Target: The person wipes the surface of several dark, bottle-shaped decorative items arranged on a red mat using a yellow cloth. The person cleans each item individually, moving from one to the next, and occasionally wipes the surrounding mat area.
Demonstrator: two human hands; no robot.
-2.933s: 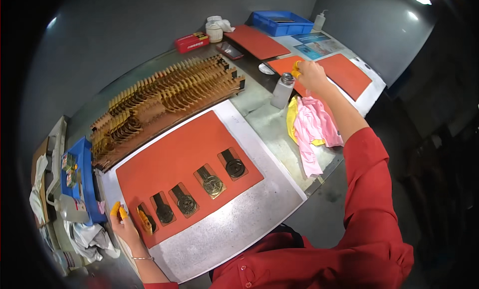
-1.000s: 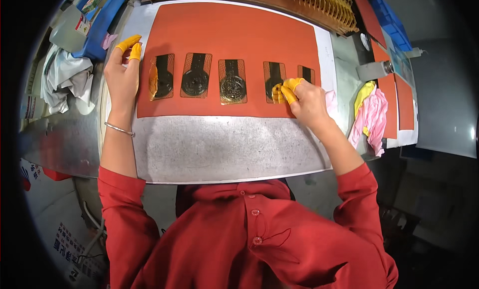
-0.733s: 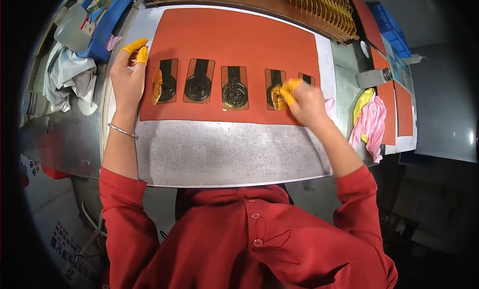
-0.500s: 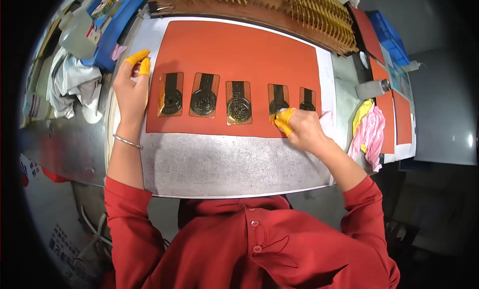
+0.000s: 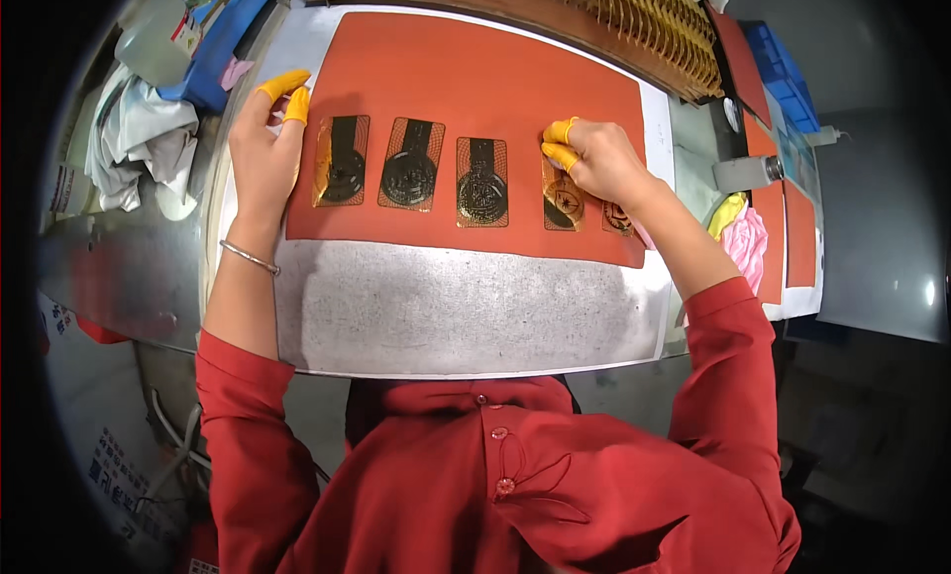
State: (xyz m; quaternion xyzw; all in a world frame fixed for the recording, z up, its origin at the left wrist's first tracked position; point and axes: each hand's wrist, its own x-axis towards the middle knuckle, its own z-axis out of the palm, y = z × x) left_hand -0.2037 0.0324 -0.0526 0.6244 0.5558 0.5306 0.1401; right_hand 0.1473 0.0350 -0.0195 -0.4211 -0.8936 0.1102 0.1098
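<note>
Two yellow-capped fingers of the right hand nearly meet over the right half of the orange mat, at the upper end of the fourth dark card from the left; any grip is impossible to tell. At the mat's left edge, the left hand has thumb and forefinger slightly apart. Beneath the mat lies a grey board; beyond it, a brown rack; rightward, pink cloth and a grey wall.

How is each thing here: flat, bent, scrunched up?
Orange rectangular mat, flat.
Yellow-tipped left hand, fingers bent.
Yellow-tipped right hand, fingers bent.
Five rectangular dark-and-gold pieces, in a row, two partly hidden.
Pink cloth, crumpled.
White cloth, crumpled.
Clear bottle, silver top on.
</note>
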